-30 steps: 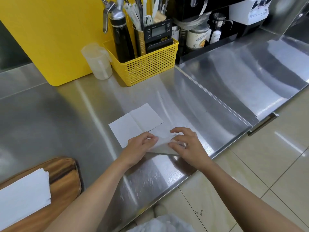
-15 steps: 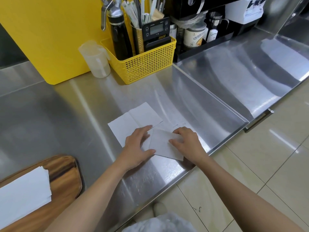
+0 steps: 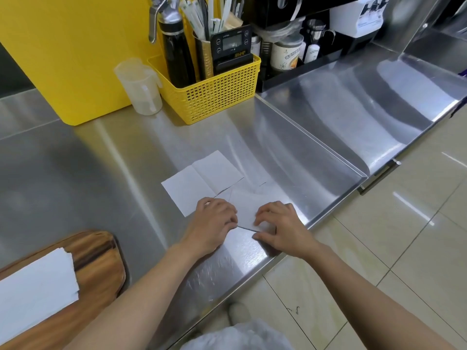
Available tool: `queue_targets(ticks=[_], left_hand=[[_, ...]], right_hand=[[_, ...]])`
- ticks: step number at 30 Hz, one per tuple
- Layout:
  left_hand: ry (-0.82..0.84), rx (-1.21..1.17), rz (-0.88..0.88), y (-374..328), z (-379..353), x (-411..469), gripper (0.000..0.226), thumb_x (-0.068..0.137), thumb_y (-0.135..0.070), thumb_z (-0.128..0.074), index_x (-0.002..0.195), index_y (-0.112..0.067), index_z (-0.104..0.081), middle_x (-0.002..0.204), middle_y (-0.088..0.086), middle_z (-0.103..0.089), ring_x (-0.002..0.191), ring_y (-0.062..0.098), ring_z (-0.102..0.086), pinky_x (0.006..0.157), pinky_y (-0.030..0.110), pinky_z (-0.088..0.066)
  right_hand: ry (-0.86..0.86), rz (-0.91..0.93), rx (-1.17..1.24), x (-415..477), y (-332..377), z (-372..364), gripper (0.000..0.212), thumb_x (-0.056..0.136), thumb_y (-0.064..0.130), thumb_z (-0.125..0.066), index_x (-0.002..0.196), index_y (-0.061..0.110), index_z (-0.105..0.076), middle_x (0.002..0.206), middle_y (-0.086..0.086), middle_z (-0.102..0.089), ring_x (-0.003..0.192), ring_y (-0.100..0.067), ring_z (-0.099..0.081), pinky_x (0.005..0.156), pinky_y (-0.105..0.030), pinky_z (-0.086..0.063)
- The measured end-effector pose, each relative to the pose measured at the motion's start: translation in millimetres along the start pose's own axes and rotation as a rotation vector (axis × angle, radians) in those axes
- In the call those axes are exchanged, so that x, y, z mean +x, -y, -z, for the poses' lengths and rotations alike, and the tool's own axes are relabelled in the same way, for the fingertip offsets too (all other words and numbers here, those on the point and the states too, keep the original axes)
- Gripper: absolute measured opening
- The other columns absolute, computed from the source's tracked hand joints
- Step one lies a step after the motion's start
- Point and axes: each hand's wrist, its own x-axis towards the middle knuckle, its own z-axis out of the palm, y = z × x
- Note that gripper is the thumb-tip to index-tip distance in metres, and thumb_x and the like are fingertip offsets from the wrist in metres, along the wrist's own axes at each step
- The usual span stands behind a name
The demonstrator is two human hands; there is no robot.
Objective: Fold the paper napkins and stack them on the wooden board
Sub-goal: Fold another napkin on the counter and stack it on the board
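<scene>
A white paper napkin (image 3: 202, 181) lies partly folded on the steel counter, its far half spread flat with a crease down the middle. My left hand (image 3: 214, 221) and my right hand (image 3: 280, 227) sit at its near edge, fingertips curled and pinching the near fold, which lifts slightly off the counter between them. At the lower left a wooden board (image 3: 101, 263) carries a stack of folded white napkins (image 3: 35, 286), partly cut off by the frame edge.
A yellow mesh basket (image 3: 217, 97) with a black bottle, utensils and a digital scale stands at the back. A clear measuring cup (image 3: 141, 87) sits beside it, in front of a yellow bin (image 3: 75, 46). The counter's front edge (image 3: 290, 251) runs right under my hands.
Both hands slid back toward me to the napkin's near edge. The left palm, which lay flat on the paper, now has curled fingers, and the near fold is pinched and slightly raised.
</scene>
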Motion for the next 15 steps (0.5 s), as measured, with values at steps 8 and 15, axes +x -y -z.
queue_targets(ticks=[8, 15], left_hand=[[-0.019, -0.266, 0.198, -9.0, 9.2, -10.0, 0.017, 0.095, -0.016, -0.04, 0.092, -0.011, -0.057, 0.093, 0.0, -0.061, 0.098, 0.017, -0.042, 0.09, 0.026, -0.026], [-0.116, -0.595, 0.363, 2.6, 41.5, -40.4, 0.009, 0.09, -0.018, -0.055, 0.095, -0.023, -0.05, 0.092, 0.0, -0.06, 0.085, 0.017, -0.053, 0.068, 0.005, -0.037]], right_hand=[[-0.088, 0.044, -0.046, -5.4, 9.3, 4.8, 0.018, 0.079, 0.029, -0.053, 0.08, 0.014, -0.064, 0.086, 0.001, -0.066, 0.08, -0.015, -0.053, 0.073, -0.024, -0.029], [-0.041, -0.098, 0.326, 12.3, 52.6, 12.0, 0.007, 0.083, 0.015, -0.061, 0.077, 0.017, -0.062, 0.072, 0.0, -0.06, 0.063, -0.009, -0.049, 0.058, -0.015, -0.038]])
